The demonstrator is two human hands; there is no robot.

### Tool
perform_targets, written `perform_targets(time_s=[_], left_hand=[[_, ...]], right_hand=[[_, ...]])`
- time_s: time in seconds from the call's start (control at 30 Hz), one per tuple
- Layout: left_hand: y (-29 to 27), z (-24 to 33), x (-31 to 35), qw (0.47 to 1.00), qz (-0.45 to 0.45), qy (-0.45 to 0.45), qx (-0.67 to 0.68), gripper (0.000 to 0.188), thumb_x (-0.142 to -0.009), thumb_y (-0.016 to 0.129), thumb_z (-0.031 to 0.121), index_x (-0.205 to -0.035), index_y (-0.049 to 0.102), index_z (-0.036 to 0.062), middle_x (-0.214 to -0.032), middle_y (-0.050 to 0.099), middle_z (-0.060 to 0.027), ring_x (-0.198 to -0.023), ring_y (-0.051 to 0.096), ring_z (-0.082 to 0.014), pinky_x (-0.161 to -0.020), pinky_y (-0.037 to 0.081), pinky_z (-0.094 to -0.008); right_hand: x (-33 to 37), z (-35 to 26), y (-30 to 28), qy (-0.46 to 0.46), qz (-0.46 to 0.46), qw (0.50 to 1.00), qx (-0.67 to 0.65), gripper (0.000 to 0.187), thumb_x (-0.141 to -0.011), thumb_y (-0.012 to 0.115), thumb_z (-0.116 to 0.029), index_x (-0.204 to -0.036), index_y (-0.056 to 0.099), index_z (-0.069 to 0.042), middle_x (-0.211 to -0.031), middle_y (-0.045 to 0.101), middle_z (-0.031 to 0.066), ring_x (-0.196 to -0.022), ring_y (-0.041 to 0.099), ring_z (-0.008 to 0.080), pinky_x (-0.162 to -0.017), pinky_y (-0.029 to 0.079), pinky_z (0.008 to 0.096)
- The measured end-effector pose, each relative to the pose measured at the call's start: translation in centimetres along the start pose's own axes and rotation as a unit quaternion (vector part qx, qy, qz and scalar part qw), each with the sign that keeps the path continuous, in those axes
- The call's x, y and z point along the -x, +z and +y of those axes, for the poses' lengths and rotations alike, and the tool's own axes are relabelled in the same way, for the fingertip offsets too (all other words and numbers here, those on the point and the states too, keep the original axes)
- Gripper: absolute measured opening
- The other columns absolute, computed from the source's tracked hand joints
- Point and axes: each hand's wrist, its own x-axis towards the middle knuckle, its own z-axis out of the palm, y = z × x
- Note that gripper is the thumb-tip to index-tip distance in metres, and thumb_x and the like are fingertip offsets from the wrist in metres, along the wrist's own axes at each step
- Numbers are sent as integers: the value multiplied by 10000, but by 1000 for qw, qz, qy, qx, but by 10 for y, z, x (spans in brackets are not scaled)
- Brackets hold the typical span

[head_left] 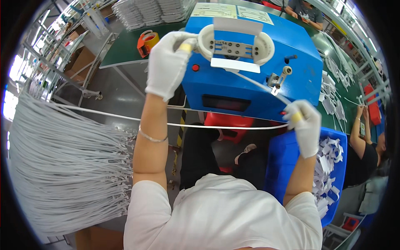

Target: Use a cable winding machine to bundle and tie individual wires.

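My left hand (168,62), in a white glove with a yellow fingertip, is closed at the left rim of a white ring (206,43) on a blue machine (250,89). What its fingers grip, if anything, is hidden. To the right, my gloved right hand (306,125), slightly blurred, pinches a long white cable (225,127). That cable runs leftward, passes under my left forearm and reaches the cable bundle. A pale strip (254,83) slants from the machine's front toward my right fingers. White plates (235,65) and a metal block (235,48) sit between the machine's two rings.
A big bundle of white cables (71,162) hangs at the left. On the right, a blue bin (337,175) holds paper scraps. An orange tape roll (150,40) and stacked cable packs (146,12) lie on the green table (118,50). Other people work at the far and right sides.
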Motion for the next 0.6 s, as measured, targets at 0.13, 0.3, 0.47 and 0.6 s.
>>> perform_targets(time_s=[0.13, 0.3, 0.47, 0.6], left_hand=[[-45, 17, 37, 968, -71, 6, -241, 201, -862, 618, 162, -999, 671, 24, -950, 665, -144, -822, 650, -246, -764, 495, -304], [-83, 3, 91, 864, -307, -366, -162, 198, -885, 608, 178, -965, 687, 15, -749, 665, -104, -538, 600, -131, -510, 492, -274], [-47, -40, 155, 706, -550, -445, 37, 369, -929, 530, 352, -982, 707, 33, -622, 598, -34, -396, 419, -49, -379, 331, -205], [4, -56, 205, 688, -579, -418, 129, 319, -913, 516, 273, -993, 707, 30, -595, 546, 5, -448, 419, -48, -428, 348, -204]], right_hand=[[-43, -13, -46, -93, 183, 976, 70, 163, -890, 609, -169, -862, 665, -19, -738, 585, 7, -566, 518, 57, -531, 370, 178], [-95, -4, -50, -13, 55, 995, 87, 175, -885, 626, -181, -918, 687, -21, -688, 577, -3, -501, 455, 47, -460, 341, 202], [-105, 6, -50, -40, 73, 993, 83, 172, -908, 615, -189, -899, 686, -32, -705, 600, -22, -455, 393, 19, -417, 285, 182], [-82, 1, -63, -79, 82, 993, 39, 175, -912, 614, -183, -892, 681, -23, -685, 590, -30, -455, 392, 13, -420, 275, 186]])
